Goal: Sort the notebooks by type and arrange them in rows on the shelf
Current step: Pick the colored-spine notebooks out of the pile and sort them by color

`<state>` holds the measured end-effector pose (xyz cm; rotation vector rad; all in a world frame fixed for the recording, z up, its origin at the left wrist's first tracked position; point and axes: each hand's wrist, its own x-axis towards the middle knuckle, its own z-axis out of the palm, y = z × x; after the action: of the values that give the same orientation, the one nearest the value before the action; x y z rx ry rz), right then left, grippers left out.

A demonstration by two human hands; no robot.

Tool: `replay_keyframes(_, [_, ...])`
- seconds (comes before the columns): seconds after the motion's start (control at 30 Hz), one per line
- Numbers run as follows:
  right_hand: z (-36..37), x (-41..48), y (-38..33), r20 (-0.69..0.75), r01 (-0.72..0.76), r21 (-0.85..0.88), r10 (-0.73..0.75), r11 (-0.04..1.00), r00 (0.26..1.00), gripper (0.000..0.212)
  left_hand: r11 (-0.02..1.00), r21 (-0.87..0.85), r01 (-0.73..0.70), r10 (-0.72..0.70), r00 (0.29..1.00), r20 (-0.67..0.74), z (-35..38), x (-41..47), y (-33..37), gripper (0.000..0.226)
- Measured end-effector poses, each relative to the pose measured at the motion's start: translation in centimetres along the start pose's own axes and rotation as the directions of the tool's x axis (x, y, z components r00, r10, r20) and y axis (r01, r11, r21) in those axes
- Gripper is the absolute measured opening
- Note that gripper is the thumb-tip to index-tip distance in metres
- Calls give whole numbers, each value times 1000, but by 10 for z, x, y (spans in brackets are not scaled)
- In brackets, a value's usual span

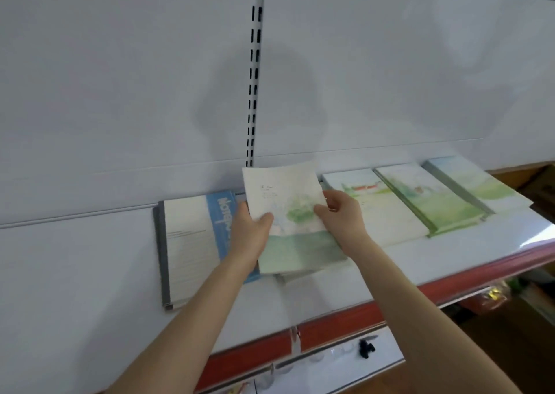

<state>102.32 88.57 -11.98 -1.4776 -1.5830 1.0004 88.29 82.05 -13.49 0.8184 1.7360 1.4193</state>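
Nearest, at 6 o'clock of the frame, a lower white ledge [336, 369] with a small black object [366, 348] on it, too blurred to name. Just beyond, a red edge strip [339, 318] along the front of the white shelf [327, 294], rising from 7 o'clock toward 3 o'clock. Across that strip, a left forearm [195, 306] and a right forearm [420, 303], reaching in from 7 and 5 o'clock. At the centre, the left hand [250, 231] pinching the left edge of a held watercolour notebook [282, 192], thumb flat on the cover, fingers hidden beneath. The right hand [342, 213] pinching the right edge of the same cover, thumb on top, fingers curled behind. So, the held notebook between both hands, with the left hand at its 9 o'clock and the right hand at its 3 o'clock. Near end low over the shelf, far end tipped up toward the back; touching the shelf or not, cannot tell. At its 9 o'clock, partly under the left hand and wrist, a blue-and-white notebook [192, 243] lying flat, grey spine outward. At its 2 to 3 o'clock, three more lying flat side by side in a row: a pale-covered notebook [381, 216], a green-spined notebook [429, 204], a grey-spined notebook [477, 183]. Farthest, at 12 o'clock, a white back panel [120, 93] with a slotted upright [256, 63] and a soft shadow [270, 102] across it.
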Motion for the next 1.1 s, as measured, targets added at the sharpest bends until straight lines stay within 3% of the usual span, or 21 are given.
replay_keyframes(0.2, [-9,18,24,119,71,-204,-47,976,992,22,964,260,-57,74,996,-56,30,1,-19,38])
replay_keyframes(0.3, [-10,20,33,182,85,-276,-35,957,983,34,955,288,-74,104,990,-92,38,-3,-22,37])
replay_keyframes(0.43, [-15,26,44,224,59,-222,-8,973,975,6,947,314,-66,98,991,-89,44,-5,-21,47])
replay_keyframes(0.53, [-20,29,45,255,41,-134,-6,990,967,17,950,311,-33,68,992,-102,45,-3,-23,54])
replay_keyframes(0.8, [-30,45,42,332,14,-131,30,991,943,21,959,283,-16,55,990,-132,56,4,-22,56])
replay_keyframes(0.93, [-31,46,39,408,4,-139,54,990,911,46,930,365,-42,88,990,-110,62,4,-23,52])
replay_keyframes(1.1, [-28,47,39,388,15,-182,58,983,920,24,838,540,-79,121,992,-42,62,6,-18,48])
